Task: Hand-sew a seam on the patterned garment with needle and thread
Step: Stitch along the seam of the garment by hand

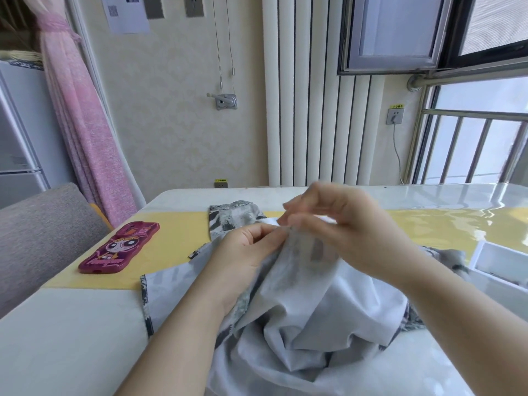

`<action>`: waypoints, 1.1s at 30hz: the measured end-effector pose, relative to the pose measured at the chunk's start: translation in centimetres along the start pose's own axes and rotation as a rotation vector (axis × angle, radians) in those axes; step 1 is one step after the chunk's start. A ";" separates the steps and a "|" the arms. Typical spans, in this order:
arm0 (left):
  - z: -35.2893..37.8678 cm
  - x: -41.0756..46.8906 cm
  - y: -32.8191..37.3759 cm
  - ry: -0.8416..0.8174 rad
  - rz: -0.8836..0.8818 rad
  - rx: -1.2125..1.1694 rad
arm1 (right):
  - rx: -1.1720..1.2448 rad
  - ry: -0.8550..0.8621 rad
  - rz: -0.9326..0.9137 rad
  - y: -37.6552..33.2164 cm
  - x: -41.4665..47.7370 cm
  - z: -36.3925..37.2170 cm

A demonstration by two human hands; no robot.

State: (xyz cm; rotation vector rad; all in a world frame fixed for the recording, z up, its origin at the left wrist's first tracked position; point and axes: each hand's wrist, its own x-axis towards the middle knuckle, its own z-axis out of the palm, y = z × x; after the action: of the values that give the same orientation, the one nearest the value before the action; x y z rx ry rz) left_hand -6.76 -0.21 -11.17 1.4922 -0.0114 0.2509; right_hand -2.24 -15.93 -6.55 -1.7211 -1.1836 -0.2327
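Note:
The patterned garment (308, 315) lies bunched on the table, pale inner side up, with grey-and-black print showing at its edges. My left hand (243, 252) pinches a raised fold of the fabric between thumb and fingers. My right hand (340, 227) hovers just right of that fold, its fingertips curled together at the fabric's top edge. It is motion-blurred, and neither needle nor thread can be made out.
A maroon cartoon phone case (120, 247) lies on the yellow table runner (177, 238) at the left. A white box (503, 264) stands at the right edge. A grey sofa (43, 235) is at the left, a radiator (308, 110) behind the table.

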 end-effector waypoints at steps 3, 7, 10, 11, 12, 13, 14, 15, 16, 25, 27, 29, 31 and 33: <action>-0.3 0.1 -0.6 0.049 -0.017 0.051 | 0.585 0.145 0.188 -1.5 0.2 -0.4; -0.2 0.1 -0.7 0.079 -0.003 0.067 | 0.832 0.333 0.451 -1.9 -0.3 -1.4; -0.2 0.0 -0.7 0.054 0.000 0.053 | 0.433 0.173 0.481 -2.2 -1.4 -0.9; -0.1 0.0 -0.7 0.035 0.003 0.045 | 0.142 0.103 0.439 -2.2 -1.8 -0.5; 0.0 0.0 -0.7 0.019 0.010 0.043 | -0.151 0.053 0.395 -2.0 -2.1 -0.1; 0.1 -0.1 -0.7 0.009 0.017 0.045 | -0.386 0.026 0.374 -1.7 -2.3 0.4; 0.2 -0.1 -0.6 0.001 0.023 0.048 | -0.530 0.017 0.395 -1.7 -2.4 0.8; 0.3 -0.2 -0.6 -0.007 0.026 0.051 | -0.582 0.015 0.433 -1.8 -2.4 1.0; 0.3 -0.1 -0.6 -0.016 0.030 0.058 | -0.585 0.013 0.463 -2.0 -2.3 1.0; -0.3 0.0 -0.6 -0.042 0.016 -0.015 | -0.668 -0.032 0.362 -3.6 -1.9 -1.6; -0.4 0.1 -0.8 -0.023 0.007 -0.021 | -0.467 -0.022 0.353 -4.2 -1.8 -2.0; -0.6 0.0 -1.0 -0.009 0.011 0.002 | 0.066 0.080 0.345 -5.3 -1.5 -1.8; -0.5 0.1 -1.0 -0.008 0.018 0.021 | 0.530 0.154 0.293 -6.3 -0.9 -1.4; -0.4 0.2 -1.0 -0.003 0.017 0.017 | 0.859 0.086 0.250 -7.2 -0.3 -0.8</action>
State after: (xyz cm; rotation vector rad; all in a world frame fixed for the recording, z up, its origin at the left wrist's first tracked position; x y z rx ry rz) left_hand -6.45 0.12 -12.19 1.5098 -0.0246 0.2626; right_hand -7.81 -16.55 -1.98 -1.0590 -0.8094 0.3181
